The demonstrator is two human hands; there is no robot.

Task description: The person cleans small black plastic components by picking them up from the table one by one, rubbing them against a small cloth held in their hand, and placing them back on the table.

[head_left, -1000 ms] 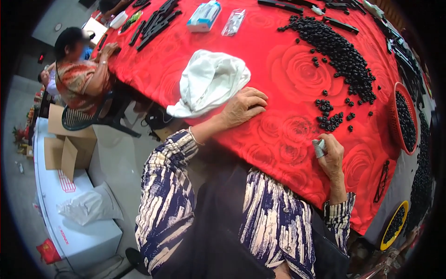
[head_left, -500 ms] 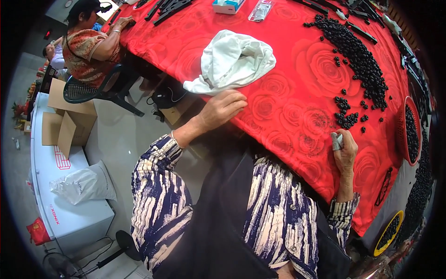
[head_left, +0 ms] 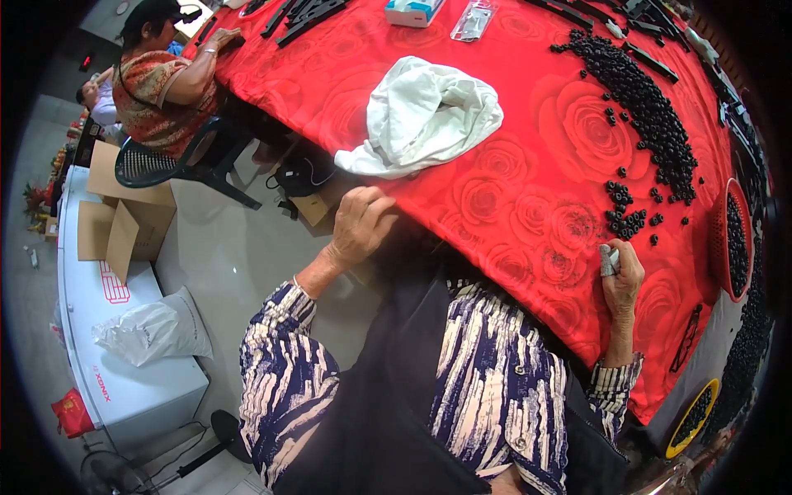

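Observation:
My left hand (head_left: 363,224) hovers just off the table's near edge, below a crumpled white cloth (head_left: 429,115). Its fingers are loosely bent and somewhat apart, with nothing visible in them. At the right, my right hand (head_left: 624,285) rests on the red rose-patterned tablecloth (head_left: 528,272), fingers curled in. A grey-white wrap (head_left: 609,261) shows at its thumb side; whatever the fingers may pinch is hidden. Just beyond lies a small group of black ring-shaped beads (head_left: 625,223), close to a long heap of the same beads (head_left: 643,107).
A red basket (head_left: 719,239) and a yellow-rimmed basket (head_left: 697,417) at the right hold black pieces. Black bars (head_left: 309,21) lie at the far side, near a blue-white box (head_left: 412,12). At left, another person (head_left: 165,82) sits on a green chair (head_left: 165,169).
My left hand has drawn back from the table edge, toward me and left, its fingers going from stretched to bent. My right hand stays beside the beads. The whole view has shifted slightly.

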